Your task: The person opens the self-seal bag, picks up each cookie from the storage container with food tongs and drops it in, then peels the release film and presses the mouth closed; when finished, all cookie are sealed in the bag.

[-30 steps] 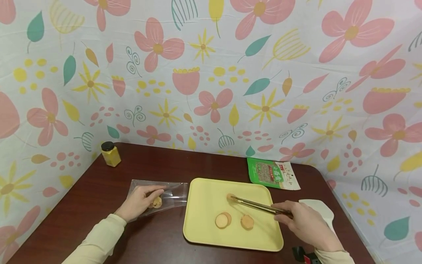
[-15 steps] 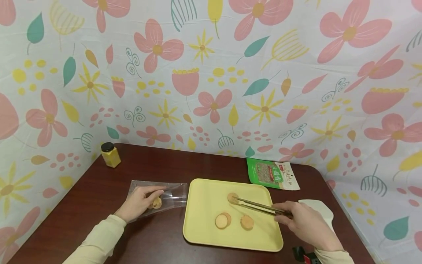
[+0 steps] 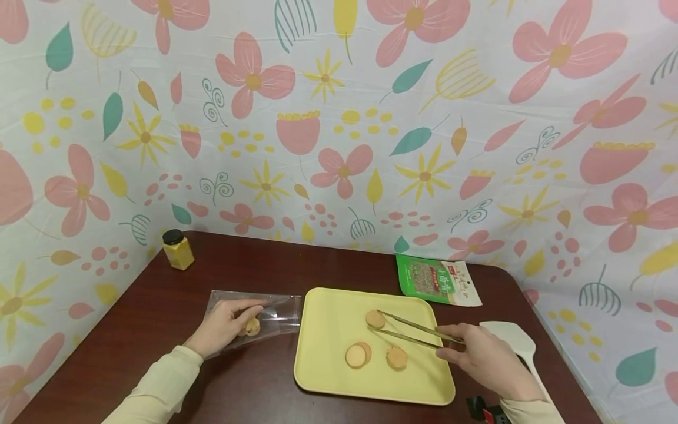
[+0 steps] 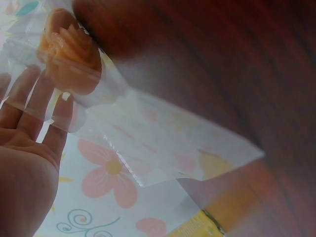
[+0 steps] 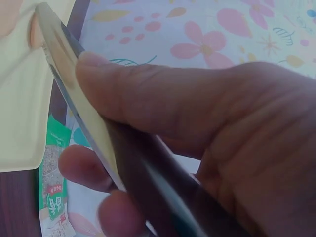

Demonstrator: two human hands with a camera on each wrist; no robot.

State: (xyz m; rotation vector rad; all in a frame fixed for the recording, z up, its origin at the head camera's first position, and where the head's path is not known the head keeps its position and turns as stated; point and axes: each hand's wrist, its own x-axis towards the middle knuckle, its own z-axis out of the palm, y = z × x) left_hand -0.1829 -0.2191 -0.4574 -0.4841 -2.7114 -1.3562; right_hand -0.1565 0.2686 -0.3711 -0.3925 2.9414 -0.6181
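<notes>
My right hand (image 3: 488, 360) grips metal tongs (image 3: 410, 338), whose two arms stand apart around a round slice (image 3: 375, 319) on the yellow tray (image 3: 323, 377). Two overlapping slices (image 3: 356, 355) and another slice (image 3: 396, 357) lie nearer the tray's front. Left of the tray is a clear plastic bag (image 3: 283, 311) with slices (image 3: 252, 326) inside. My left hand (image 3: 225, 325) lies at the bag, and in the left wrist view its fingers (image 4: 42, 96) look nearly straight beneath the film, beside the stacked slices (image 4: 74, 64).
A jar with a black lid (image 3: 178, 249) stands at the back left. Behind the tray lies a green and white packet (image 3: 438, 280). A white spatula (image 3: 511, 337) is right of the tray, partly behind my right hand. A patterned cloth (image 3: 339, 118) hangs behind the table.
The tongs' tips have spread from nearly closed on the upper slice to wide apart. That slice now lies flatter on the tray. My left hand has stayed at the bag.
</notes>
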